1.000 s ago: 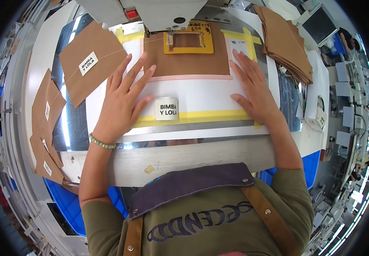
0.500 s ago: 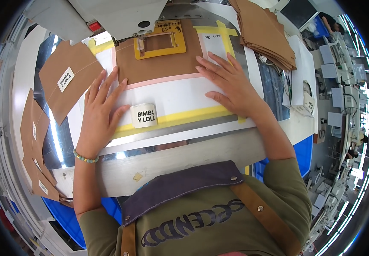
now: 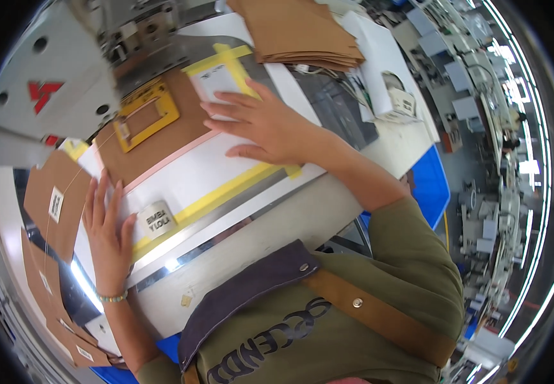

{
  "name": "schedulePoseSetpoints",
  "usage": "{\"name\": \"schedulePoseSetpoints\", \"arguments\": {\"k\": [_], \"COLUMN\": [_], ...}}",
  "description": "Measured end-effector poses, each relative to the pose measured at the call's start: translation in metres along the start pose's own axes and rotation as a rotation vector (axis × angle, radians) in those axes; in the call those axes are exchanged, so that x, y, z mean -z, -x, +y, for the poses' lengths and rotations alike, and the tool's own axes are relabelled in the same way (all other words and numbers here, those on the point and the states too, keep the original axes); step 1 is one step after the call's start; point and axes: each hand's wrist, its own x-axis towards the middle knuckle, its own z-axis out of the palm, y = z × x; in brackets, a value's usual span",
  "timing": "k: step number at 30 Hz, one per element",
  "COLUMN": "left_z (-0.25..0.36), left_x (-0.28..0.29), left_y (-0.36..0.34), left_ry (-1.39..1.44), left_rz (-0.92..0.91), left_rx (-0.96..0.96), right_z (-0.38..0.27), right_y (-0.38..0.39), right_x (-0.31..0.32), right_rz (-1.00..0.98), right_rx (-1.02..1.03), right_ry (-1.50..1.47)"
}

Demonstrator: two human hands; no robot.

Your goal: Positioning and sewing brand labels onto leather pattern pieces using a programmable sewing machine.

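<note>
My left hand rests flat with fingers apart on a white taped board, its fingertips at the left end of a pink strip. My right hand lies spread over the board's right side, fingertips near a taped white slip. Between them and above is a brown panel carrying a yellow rectangular frame, partly beside the sewing machine head. Beside my left thumb sits a small stack of white printed labels, touching or very close to it. Neither hand grips anything.
Stacked brown pieces lie at the back right, beside cables and a white box. Brown pieces with white labels line the left side. A blue bin is below the table's right edge. Rows of workstations stretch to the right.
The view has swung so the table now appears tilted, with its right end higher. Both hands remain spread on the board; the right one has angled further leftward in the picture.
</note>
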Motion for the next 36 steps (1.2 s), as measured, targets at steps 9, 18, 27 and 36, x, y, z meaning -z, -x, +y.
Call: {"name": "schedulePoseSetpoints", "arguments": {"k": [9,18,27,36], "left_z": [-0.002,-0.004,-0.007,-0.001], "left_x": [0.0,0.004,0.004,0.003], "left_y": [0.008,0.008,0.01,0.008], "left_ry": [0.026,0.049,0.026,0.034], "left_rz": [0.124,0.17,0.163,0.131], "left_rx": [0.016,-0.012,-0.016,0.022], "right_z": [0.069,0.077,0.108,0.125], "right_y": [0.083,0.178,0.201,0.216], "right_x": [0.129,0.135,0.119,0.121], "right_rz": [0.642,0.349,0.043,0.09], "right_rx": [-0.579,-1.246,-1.435,-1.368], "right_ry": [0.359,0.42,0.372,0.269]}}
